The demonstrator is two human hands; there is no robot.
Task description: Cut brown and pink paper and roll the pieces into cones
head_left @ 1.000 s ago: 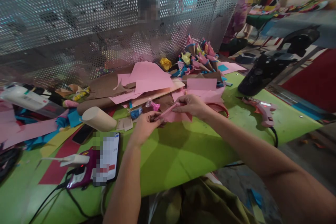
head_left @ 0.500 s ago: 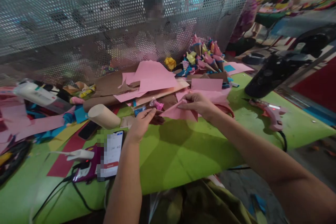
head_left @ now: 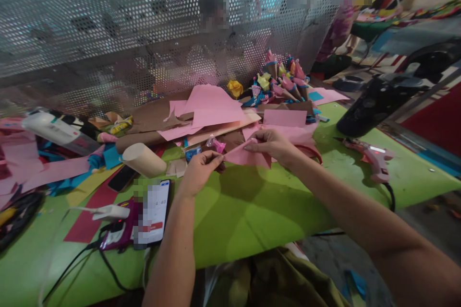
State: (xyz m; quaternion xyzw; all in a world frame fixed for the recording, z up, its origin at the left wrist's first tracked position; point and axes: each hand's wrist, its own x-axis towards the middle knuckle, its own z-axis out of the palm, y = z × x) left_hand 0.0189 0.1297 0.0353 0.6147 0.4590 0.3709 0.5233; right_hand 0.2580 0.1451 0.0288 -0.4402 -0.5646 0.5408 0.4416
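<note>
A small folded piece of pink paper point(head_left: 248, 157) is held up above the near side of the green table point(head_left: 252, 220). My right hand point(head_left: 277, 147) pinches its upper edge between thumb and fingers. At the paper's pointed left corner, my left hand point(head_left: 200, 169) has thumb and forefinger closed on the tip. A crinkled bright-pink piece point(head_left: 218, 144) and a blue packet point(head_left: 193, 152) lie just behind my left hand. Larger pink sheets point(head_left: 216, 105) are stacked farther back.
A cardboard tube point(head_left: 144, 159), a lit phone point(head_left: 154, 213) and a purple power strip point(head_left: 118, 232) lie to the left. On the right are a pink glue gun point(head_left: 376, 158) and a dark bottle point(head_left: 363, 105). Paper cones point(head_left: 284, 79) are heaped before the perforated metal panel point(head_left: 144, 24).
My left thumb and forefinger have closed on the left tip of the pink paper. My right hand keeps its pinch, and the view has shifted slightly.
</note>
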